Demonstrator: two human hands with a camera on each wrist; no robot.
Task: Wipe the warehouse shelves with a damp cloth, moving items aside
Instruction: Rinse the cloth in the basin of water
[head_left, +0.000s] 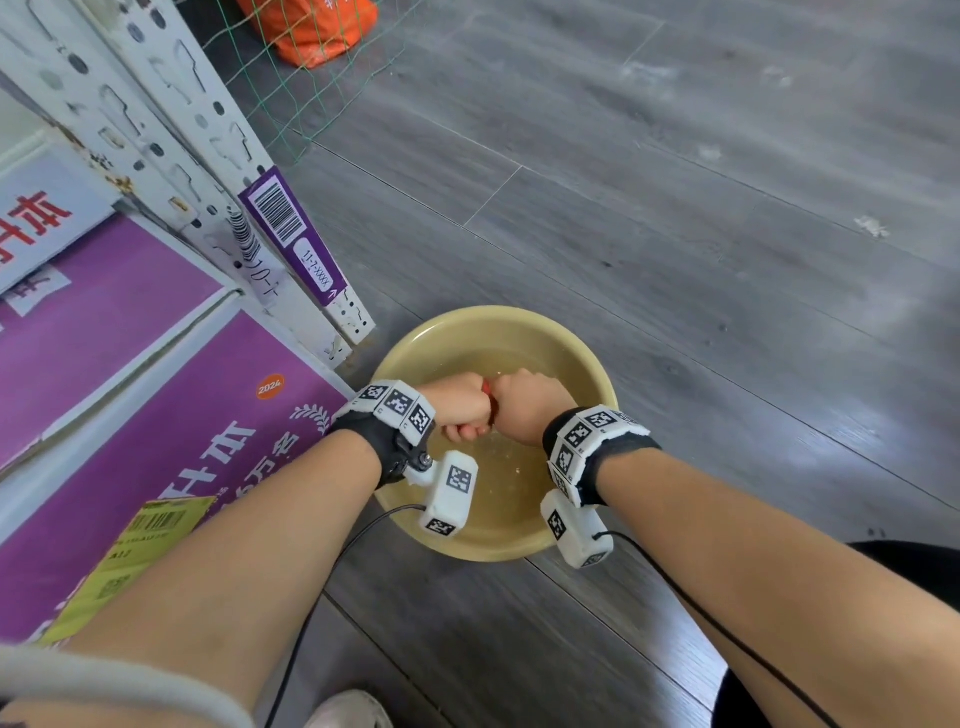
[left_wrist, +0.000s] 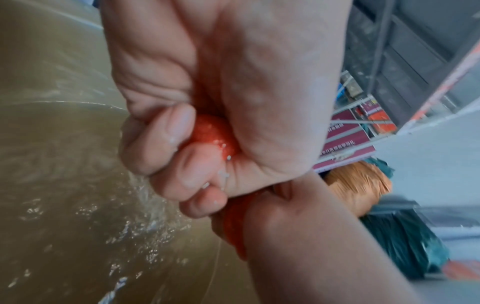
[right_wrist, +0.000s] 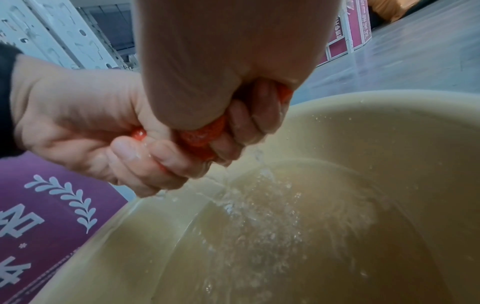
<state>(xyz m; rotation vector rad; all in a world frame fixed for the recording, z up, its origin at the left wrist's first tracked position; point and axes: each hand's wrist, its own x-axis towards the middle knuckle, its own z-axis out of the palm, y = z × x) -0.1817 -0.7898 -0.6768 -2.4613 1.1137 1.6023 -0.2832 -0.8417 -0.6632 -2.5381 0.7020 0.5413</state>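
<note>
1. Cloth (head_left: 487, 401) first: your red cloth is bunched into a short twisted roll between both fists, held over the water in the yellow basin (head_left: 592, 374). Its long axis runs from one fist to the other, crosswise to your forearms.
2. Your left hand (head_left: 460, 402) has its fingers curled tight round one end of the roll; your right hand (head_left: 530, 408) is wrapped round the other end. The knuckles touch, so neither hand is nearer the cloth; both have it.
3. Water (right_wrist: 259, 195) streams from under your fingers and splashes into the murky pool below. By my reading, you are wringing, and no shelf has been wiped from this position yet.
4. The shelving lies to your left and forward: the white perforated shelf upright (head_left: 171, 130) stands just beside the basin, so the left arm is nearer to it once the cloth is damp rather than dripping.
5. Readable writing: a purple barcode strip (head_left: 291, 234) on the upright shows "11-7-XXXX". The purple carton (head_left: 171, 415) at its foot carries an orange "2024" badge, a laurel sprig and large Chinese characters I cannot make out fully. A yellow barcode label (head_left: 135, 551) on it seems to read "A12"; the smaller print is too fine.
6. Farther off, an orange sack (head_left: 311, 26) sits behind green netting on the grey floor.
</note>
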